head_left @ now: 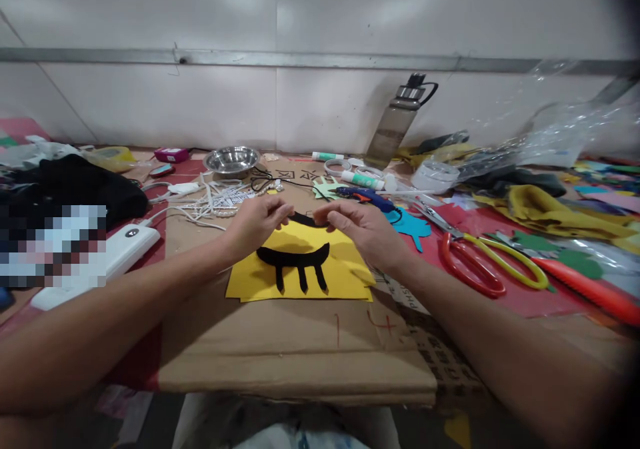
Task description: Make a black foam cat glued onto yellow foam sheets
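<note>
A black curved strip spans the space between my two hands, over the upper part of a yellow sheet. My left hand pinches near its left end, fingers pressed together. At the other end my right hand is closed with thumb and fingers around the tip, partly hiding it. Below them, a black eyelash-shaped cut-out, a curved band with three short bars, lies on the yellow sheet. Whether the held strip touches the sheet I cannot tell.
Cardboard covers the work surface. Behind stand a metal bowl and a water bottle. A blue glue gun and glue sticks lie beyond my right hand; scissors lie right. A white power bank is left.
</note>
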Available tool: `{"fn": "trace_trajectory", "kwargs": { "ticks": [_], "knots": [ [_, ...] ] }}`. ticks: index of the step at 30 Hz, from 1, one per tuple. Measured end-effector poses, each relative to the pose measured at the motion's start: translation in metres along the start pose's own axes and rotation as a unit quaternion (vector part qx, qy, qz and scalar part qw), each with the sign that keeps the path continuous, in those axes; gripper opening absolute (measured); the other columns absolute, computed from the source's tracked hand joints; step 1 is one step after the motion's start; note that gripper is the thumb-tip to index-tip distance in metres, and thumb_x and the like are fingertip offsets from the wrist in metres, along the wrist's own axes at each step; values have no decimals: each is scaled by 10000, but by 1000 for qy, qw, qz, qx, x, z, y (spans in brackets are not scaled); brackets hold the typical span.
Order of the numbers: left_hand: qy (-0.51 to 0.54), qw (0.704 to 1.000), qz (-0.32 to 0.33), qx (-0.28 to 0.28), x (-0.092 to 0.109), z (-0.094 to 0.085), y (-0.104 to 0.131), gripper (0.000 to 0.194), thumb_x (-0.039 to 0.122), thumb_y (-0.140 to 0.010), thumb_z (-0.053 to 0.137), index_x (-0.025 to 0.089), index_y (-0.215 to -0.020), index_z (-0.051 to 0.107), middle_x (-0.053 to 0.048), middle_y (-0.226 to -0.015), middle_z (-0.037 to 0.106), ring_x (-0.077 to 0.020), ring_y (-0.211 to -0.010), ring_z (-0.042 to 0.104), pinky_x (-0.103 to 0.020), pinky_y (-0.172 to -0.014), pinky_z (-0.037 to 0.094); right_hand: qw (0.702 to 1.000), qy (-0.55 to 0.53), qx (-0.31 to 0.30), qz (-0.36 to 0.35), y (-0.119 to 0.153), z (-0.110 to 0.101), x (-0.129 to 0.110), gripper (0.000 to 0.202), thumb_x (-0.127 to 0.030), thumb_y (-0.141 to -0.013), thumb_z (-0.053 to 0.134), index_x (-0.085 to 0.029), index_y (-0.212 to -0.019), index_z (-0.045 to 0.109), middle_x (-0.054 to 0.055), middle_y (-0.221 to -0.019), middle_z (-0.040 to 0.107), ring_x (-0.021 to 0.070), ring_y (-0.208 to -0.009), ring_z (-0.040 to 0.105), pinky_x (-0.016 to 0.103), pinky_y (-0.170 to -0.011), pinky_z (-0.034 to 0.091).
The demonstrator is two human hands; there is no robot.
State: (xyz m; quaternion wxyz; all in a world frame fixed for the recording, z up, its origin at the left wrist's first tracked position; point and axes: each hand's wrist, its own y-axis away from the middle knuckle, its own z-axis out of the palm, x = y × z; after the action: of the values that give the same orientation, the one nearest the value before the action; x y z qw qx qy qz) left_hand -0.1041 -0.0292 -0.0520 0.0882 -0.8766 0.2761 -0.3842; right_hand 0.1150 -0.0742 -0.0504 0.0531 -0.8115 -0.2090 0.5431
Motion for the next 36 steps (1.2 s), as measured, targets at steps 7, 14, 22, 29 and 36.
{"fn": "trace_trajectory", "kwargs": {
  "ticks": [7,14,22,29,36],
  "knots": [
    [21,996,-39,-73,-20,-1,21,280,325,-930,510,154,-764,657,17,-608,621,-84,-537,530,-201,-546,388,979,114,-167,0,5,18,2,245,-324,-934,483,-183,-783,614,23,-765,629,130,-708,556,261,-668,437],
    [-50,981,67,-175,-21,-4,19,153,285,-873,630,157,-839,707,-21,-778,700,-117,-692,587,-224,-644,404,966,131,-223,22,1,14,8,130,-252,-899,540,-187,-898,653,41,-896,674,148,-826,605,279,-760,474],
    [-25,959,127,-252,-14,-19,14,127,284,-848,678,166,-872,721,-24,-818,697,-105,-713,602,-203,-649,428,961,145,-234,-11,7,5,-10,228,-338,-792,747,-184,-941,670,38,-920,673,141,-778,588,269,-694,486],
    [-99,938,101,-317,-20,-40,9,272,269,-796,729,203,-1060,715,-41,-1038,668,-142,-900,630,-235,-809,468,962,200,-174,-67,19,35,-8,254,-301,-786,774,-163,-968,663,84,-1037,655,203,-983,581,345,-877,481],
    [-149,912,156,-348,-23,-46,5,247,245,-769,762,222,-1011,718,-28,-980,652,-170,-958,588,-248,-859,423,956,222,-178,-68,20,38,-6,232,-340,-808,753,-179,-948,661,88,-1027,651,228,-984,567,371,-872,475]
  ]
}}
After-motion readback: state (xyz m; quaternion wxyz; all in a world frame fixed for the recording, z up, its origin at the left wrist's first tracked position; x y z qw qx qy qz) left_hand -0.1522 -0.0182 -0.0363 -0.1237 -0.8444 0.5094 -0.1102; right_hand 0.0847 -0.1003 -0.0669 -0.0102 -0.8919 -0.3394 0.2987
